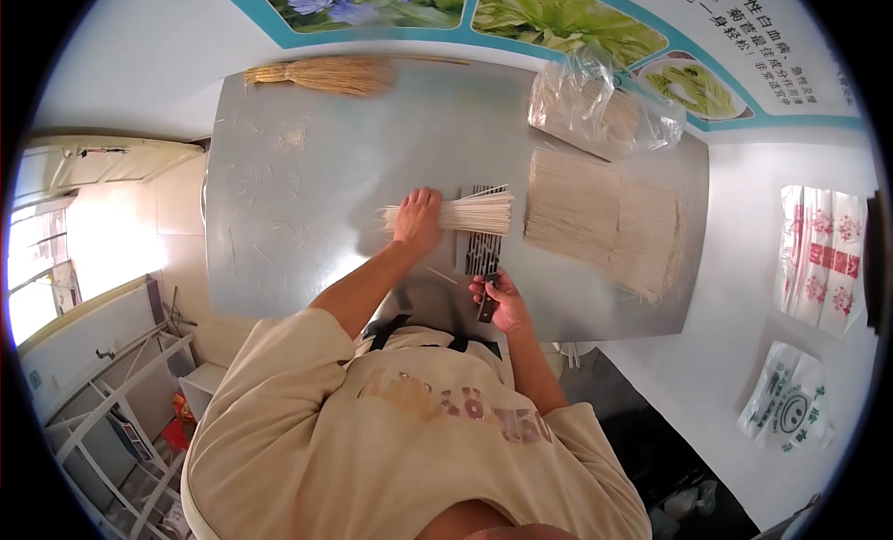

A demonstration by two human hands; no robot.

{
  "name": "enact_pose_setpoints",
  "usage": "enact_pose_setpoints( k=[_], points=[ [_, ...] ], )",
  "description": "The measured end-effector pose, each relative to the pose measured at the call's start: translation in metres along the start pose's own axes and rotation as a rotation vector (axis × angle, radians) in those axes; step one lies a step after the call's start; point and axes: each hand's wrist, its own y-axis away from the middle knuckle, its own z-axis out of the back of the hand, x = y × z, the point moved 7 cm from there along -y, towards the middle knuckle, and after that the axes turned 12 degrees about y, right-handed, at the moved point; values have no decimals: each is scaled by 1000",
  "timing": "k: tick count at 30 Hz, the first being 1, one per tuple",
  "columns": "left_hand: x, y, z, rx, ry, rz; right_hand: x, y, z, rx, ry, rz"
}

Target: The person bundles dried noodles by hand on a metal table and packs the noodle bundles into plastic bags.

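Observation:
My left hand [419, 219] is closed around a bundle of dried noodles [476, 214], which lies crosswise with its cut ends fanning to the right. My right hand [502, 300] grips the dark handle of a wide-bladed knife [484, 252]. The blade's shiny face shows dark stripes and passes beneath the bundle, its far end showing beyond it. To the right, a broad flat layer of noodles [572, 205] rests on the metal table [353, 159].
A straw broom [326, 75] lies along the back edge. At the back right sits a clear plastic bag [605, 103] with more noodles. Noodle scraps [290, 138] are scattered on the left. Printed bags [820, 259] hang on the right wall.

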Motion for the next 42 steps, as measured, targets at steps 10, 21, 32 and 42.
enact_pose_setpoints(
  k=[10, 21, 32, 42],
  points=[
    [55, -20, 24, 639, 1077, 774, 38, 21, 51, -131, 555, -109],
    [-64, 90, 15, 1021, 1805, 625, 88, -18, -165, 404, 313, -95],
    [-38, 37, 102, 163, 1098, 300, 122, -48, -199, -98, 506, 370],
    [-43, 14, 36, -49, 1155, 540, 110, -76, -179, -35, 1134, 768]
  ],
)
